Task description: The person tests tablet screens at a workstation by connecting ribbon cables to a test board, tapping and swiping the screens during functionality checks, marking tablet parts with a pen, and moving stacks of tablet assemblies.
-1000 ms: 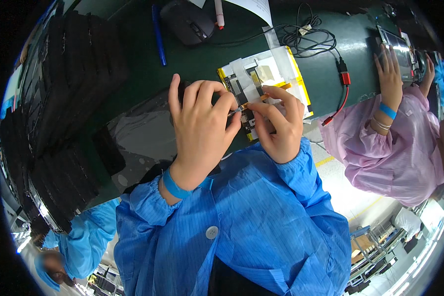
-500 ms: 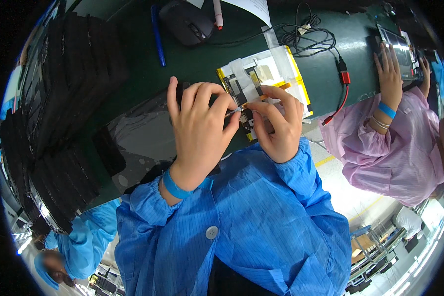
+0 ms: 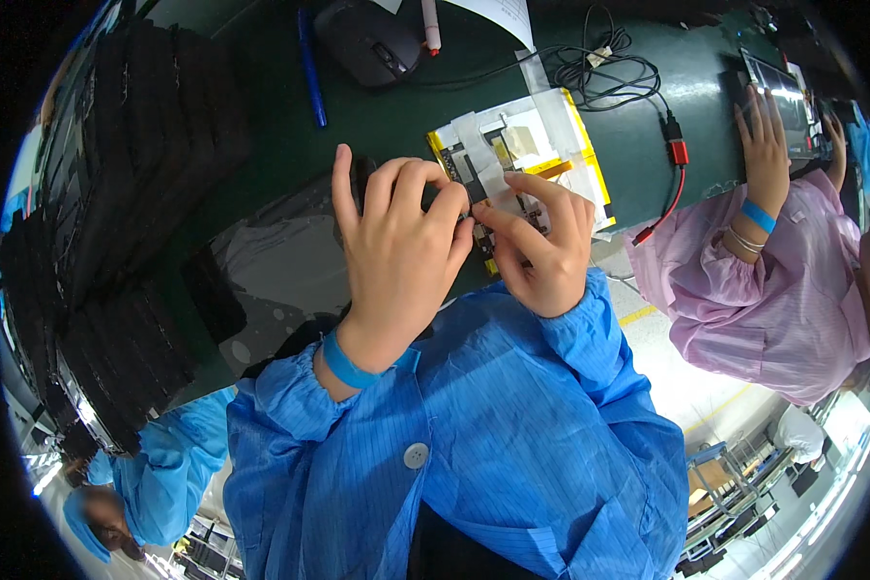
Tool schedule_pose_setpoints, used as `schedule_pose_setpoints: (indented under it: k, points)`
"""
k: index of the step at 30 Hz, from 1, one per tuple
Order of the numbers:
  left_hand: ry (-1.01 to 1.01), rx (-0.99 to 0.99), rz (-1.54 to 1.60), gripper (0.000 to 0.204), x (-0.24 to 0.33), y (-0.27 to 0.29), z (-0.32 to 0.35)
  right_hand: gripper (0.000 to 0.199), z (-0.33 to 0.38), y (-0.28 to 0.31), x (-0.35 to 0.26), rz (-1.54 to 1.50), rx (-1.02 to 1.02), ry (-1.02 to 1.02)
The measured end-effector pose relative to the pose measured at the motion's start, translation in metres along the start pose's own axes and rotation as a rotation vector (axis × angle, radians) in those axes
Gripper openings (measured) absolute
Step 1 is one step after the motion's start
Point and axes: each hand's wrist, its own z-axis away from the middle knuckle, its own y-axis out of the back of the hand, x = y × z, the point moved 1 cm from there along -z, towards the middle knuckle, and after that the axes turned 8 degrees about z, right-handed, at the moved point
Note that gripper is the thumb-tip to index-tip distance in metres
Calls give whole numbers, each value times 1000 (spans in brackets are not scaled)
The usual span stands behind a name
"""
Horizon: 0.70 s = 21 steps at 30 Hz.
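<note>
A flat electronic assembly [image 3: 590, 166] with white faces, yellow edges and a dark circuit-board strip lies in front of me, strips of pale tape across it. At its left edge, the thumb and index finger of my left hand [image 3: 396, 227] are pinched together; what they hold, if anything, is hidden. My right hand [image 3: 549, 246] bends over the board from the right, its index fingertip close to the left hand's fingertips. Its thumb is tucked under, and whatever is in that grip cannot be made out. An orange strip [image 3: 556, 171] shows beyond the right hand's fingers.
Left of my hands lies a dark film-covered panel [image 3: 280, 261], beside stacked black slabs [image 3: 155, 145]. A mouse [image 3: 367, 43], a blue pen [image 3: 312, 72] and a coiled black cable [image 3: 609, 72] with a red connector [image 3: 679, 152] lie beyond. A co-worker's hand [image 3: 766, 155] is at the right.
The right hand's fingers have shifted slightly left and down over the board. A small silvery piece visible between the hands earlier is now hidden. The left hand has barely moved.
</note>
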Motion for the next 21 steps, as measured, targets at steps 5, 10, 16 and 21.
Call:
schedule_pose_setpoints:
  k: [5,10,16,21]
  points:
    - [1,6,-16,18,1,0,1,43,2,-1,3,24,-31,32]
    - [-3,10,-20,23,-1,-2,2,38,0,-1,0,63,-40,73]
    - [0,36,70,39,2,-2,-1,23,-6,-3,-5,176,-24,114]
    - [1,-14,143,52,2,5,2,31,-14,11,-1,65,-63,72]
